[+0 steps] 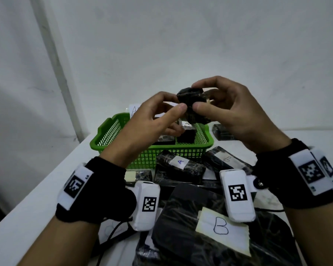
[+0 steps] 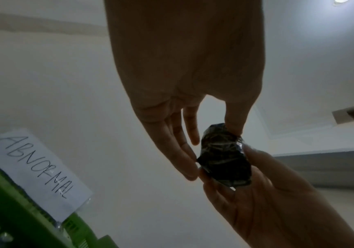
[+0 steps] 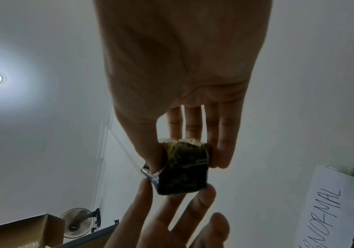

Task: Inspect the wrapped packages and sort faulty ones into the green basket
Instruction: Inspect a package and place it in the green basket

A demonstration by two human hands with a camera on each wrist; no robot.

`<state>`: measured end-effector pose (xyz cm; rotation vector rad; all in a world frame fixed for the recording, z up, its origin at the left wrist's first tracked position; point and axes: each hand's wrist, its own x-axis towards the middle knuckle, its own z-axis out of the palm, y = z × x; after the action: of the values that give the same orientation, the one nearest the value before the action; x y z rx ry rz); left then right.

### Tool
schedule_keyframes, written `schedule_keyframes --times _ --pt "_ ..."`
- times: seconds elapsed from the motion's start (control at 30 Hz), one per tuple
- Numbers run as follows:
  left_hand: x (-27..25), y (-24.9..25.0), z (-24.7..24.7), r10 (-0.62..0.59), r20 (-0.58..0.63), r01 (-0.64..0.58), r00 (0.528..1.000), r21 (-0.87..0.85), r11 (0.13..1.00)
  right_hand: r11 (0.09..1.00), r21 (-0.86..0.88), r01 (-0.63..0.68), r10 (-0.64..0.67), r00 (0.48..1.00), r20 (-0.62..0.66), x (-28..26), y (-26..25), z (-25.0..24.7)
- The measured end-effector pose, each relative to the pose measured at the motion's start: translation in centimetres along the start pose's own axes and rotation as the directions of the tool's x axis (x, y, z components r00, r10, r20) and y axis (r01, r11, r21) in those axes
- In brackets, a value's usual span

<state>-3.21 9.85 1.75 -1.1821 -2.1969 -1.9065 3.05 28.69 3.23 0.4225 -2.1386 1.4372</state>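
A small package in crinkled black wrap is held up in the air over the green basket. My right hand grips it between thumb and fingers, and my left hand pinches its other side with thumb and fingertips. In the right wrist view the package shows a pale strip along its far edge. In the left wrist view the package sits between both hands' fingertips. The basket carries a paper sign reading ABNORMAL and holds a few black packages.
Several black wrapped packages lie heaped on the white table in front of the basket, one labelled A, a large one labelled B. Another package lies right of the basket. The table's left edge is close by.
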Motion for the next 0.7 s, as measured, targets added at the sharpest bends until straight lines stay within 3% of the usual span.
schedule_keyframes --times 0.23,0.3,0.4,0.5,0.7 --pt "0.2 0.2 -0.9 0.031 -0.047 -0.035 0.998 -0.083 0.996 0.996 0.085 0.018 -0.039 0.965 0.257 -0.4 -0.1 -1.0" --pt "0.2 0.1 -1.1 0.029 -0.047 -0.033 0.998 -0.103 0.994 0.997 0.073 0.003 -0.023 0.961 0.275 -0.3 -0.1 -1.0" --pt "0.5 0.1 -1.3 0.002 -0.082 -0.014 0.997 -0.153 0.988 0.999 -0.033 0.017 -0.010 0.978 0.209 1.0 -0.4 -0.9" --pt "1.6 0.3 -1.9 -0.003 -0.117 -0.013 0.993 -0.136 0.991 0.988 -0.147 0.048 -0.011 0.969 0.245 3.3 -1.3 -1.1" --pt "4.5 0.6 -7.3 -0.012 -0.154 0.037 0.988 0.161 0.986 0.864 -0.497 0.078 0.110 0.935 0.338 11.3 -4.4 0.9"
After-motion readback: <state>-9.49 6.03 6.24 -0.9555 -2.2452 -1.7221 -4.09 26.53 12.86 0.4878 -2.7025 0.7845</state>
